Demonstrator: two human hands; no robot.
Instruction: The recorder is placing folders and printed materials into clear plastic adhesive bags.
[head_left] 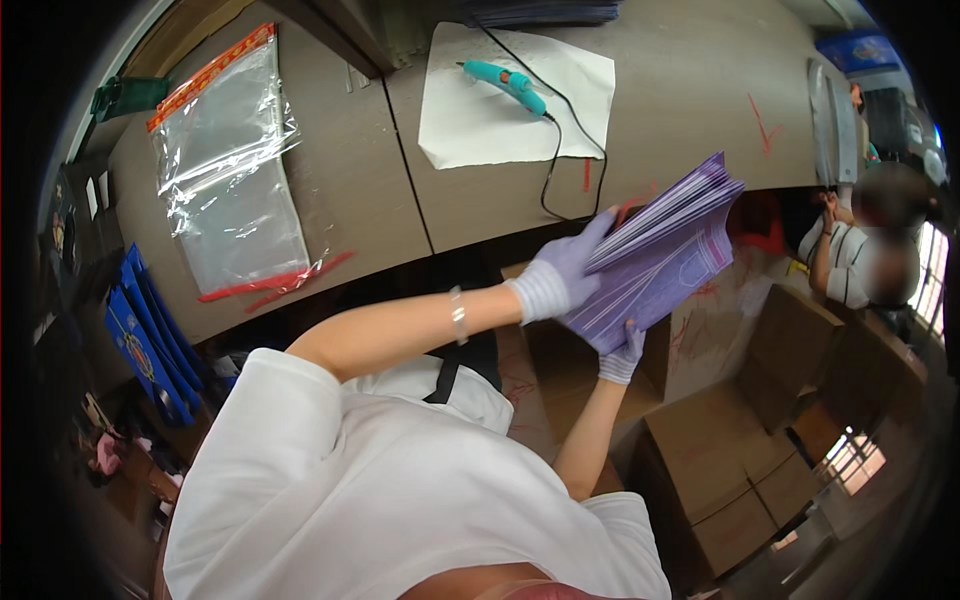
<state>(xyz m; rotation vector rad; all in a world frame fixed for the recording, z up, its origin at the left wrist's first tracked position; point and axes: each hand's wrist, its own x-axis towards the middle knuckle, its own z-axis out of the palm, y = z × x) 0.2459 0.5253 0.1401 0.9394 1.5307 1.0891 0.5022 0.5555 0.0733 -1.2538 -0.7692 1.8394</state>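
Note:
A thick stack of purple printed sheets or flat pouches (660, 262) is held up at a tilt off the front edge of the table, its layered edges fanned toward the upper right. I cannot make out whether they are bags or folded sheets. My left hand (562, 272), in a pale lilac glove with a white cuff, is closed on the stack's upper left side. Below it, my right hand (624, 354), gloved the same way, grips the lower edge with the thumb on the printed face. Its other fingers are hidden behind the stack.
A teal corded pen-shaped tool (505, 86) lies on a white sheet (450, 140) on the table (690, 110). Clear plastic bags (240, 215) lie at left, blue packages (150, 340) beyond the table's left side. Cardboard boxes (725, 450) stand at right; another person (850, 255) is farther off.

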